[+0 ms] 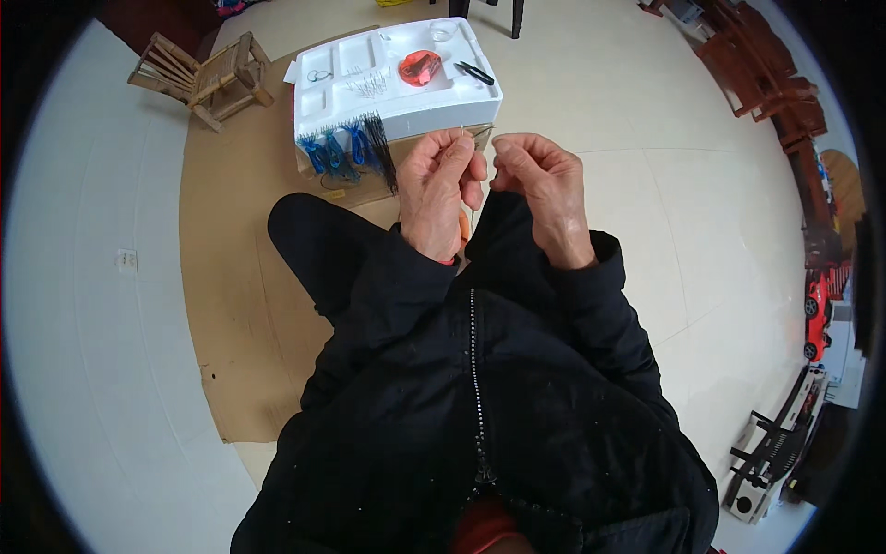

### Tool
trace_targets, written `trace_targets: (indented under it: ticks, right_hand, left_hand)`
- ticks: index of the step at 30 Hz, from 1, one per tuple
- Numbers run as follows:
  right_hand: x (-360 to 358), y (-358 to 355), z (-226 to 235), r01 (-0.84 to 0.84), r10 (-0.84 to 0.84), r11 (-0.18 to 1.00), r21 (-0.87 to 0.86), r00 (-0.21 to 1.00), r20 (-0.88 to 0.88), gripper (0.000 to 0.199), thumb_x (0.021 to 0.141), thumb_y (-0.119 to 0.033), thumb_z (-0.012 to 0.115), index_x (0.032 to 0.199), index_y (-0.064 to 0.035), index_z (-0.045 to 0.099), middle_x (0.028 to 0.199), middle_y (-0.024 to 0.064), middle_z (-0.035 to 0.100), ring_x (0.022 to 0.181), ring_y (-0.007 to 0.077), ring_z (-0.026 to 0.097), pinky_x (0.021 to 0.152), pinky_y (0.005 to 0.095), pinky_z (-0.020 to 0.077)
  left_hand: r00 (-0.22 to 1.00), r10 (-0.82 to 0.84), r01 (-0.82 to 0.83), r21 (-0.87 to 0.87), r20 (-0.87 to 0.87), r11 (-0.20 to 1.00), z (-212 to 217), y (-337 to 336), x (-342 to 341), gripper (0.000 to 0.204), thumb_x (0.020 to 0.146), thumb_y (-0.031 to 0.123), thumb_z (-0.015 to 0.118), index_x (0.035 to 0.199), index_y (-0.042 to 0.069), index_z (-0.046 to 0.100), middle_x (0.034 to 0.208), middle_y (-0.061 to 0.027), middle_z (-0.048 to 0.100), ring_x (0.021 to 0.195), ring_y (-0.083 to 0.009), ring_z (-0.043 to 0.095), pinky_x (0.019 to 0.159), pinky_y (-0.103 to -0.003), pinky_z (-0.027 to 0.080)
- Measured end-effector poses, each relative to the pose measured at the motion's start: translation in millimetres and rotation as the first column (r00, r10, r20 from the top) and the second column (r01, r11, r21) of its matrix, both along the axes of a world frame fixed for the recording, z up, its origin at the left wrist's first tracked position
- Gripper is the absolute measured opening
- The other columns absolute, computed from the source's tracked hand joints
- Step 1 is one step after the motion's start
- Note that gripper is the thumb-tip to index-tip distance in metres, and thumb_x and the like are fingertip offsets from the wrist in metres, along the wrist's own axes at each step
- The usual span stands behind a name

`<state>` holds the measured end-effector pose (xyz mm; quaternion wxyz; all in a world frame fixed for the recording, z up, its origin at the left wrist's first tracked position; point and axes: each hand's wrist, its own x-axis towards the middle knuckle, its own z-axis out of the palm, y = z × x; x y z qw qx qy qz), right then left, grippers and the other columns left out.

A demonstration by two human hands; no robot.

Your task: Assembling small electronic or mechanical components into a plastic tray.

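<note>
I have my left hand (438, 189) just short of the tray's near side, its fingers pinching a thin, pale wire (462, 126) whose tip pokes up past them. Close by on the right, my right hand (551, 189) has thumb and forefinger pressed together; I can't tell whether anything sits between them. Farther off, the white tray (452, 113) carries loose wires (369, 85), a red dish (406, 68) and, right of that, a black tool (476, 74). Blue bundles (335, 152) hang at its near left edge.
</note>
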<state>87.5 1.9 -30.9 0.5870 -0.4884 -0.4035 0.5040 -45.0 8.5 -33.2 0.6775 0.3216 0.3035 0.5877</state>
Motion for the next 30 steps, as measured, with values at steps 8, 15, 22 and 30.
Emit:
trace_targets:
  ticks: [8,15,22,30]
  right_hand:
    - [-6.1,-1.3,4.9,-0.006,0.006,0.999,0.052,1.000,-0.003,0.014,0.084,-0.013,0.069,0.089,0.0004,0.068,0.074,0.0034,0.064,0.061,0.0086,0.057,0.061,0.0229,0.0512]
    - [-2.9,0.0,7.1,-0.097,0.097,0.994,0.058,0.995,-0.002,0.013,0.085,-0.008,0.066,0.089,0.0039,0.067,0.073,0.0062,0.065,0.062,0.0115,0.061,0.062,0.0239,0.0515]
    - [-1.5,2.1,8.2,-0.089,0.089,0.995,0.039,0.996,0.006,0.013,0.086,-0.009,0.065,0.088,0.0045,0.066,0.071,0.0068,0.064,0.059,0.0113,0.059,0.060,0.0241,0.0509]
    - [-3.4,3.5,0.4,-0.084,0.082,0.995,0.053,0.995,0.055,0.015,0.088,-0.011,0.063,0.085,0.0040,0.063,0.068,0.0050,0.061,0.058,0.0106,0.057,0.058,0.0233,0.0490]
  left_hand:
    - [0.999,-0.035,0.035,-0.032,0.023,0.999,-1.2,-3.7,5.5,0.011,0.093,0.012,0.053,0.091,0.001,0.055,0.067,-0.0046,0.055,0.044,-0.0065,0.044,0.041,-0.018,0.035]
    - [0.996,-0.064,0.066,-0.037,0.056,0.997,-6.5,-2.9,7.0,0.011,0.093,0.012,0.053,0.092,0.000,0.055,0.066,-0.0050,0.055,0.044,-0.0065,0.044,0.040,-0.018,0.035]
    - [0.999,-0.049,0.049,-0.043,-0.008,0.998,-3.9,-4.0,7.9,0.012,0.093,0.012,0.054,0.092,0.000,0.054,0.066,-0.0051,0.055,0.044,-0.0062,0.043,0.040,-0.018,0.035]
    - [0.999,-0.028,0.028,-0.015,-0.017,1.000,-2.9,-4.0,9.0,0.012,0.093,0.012,0.053,0.091,0.000,0.054,0.065,-0.0050,0.054,0.044,-0.0062,0.043,0.041,-0.018,0.034]
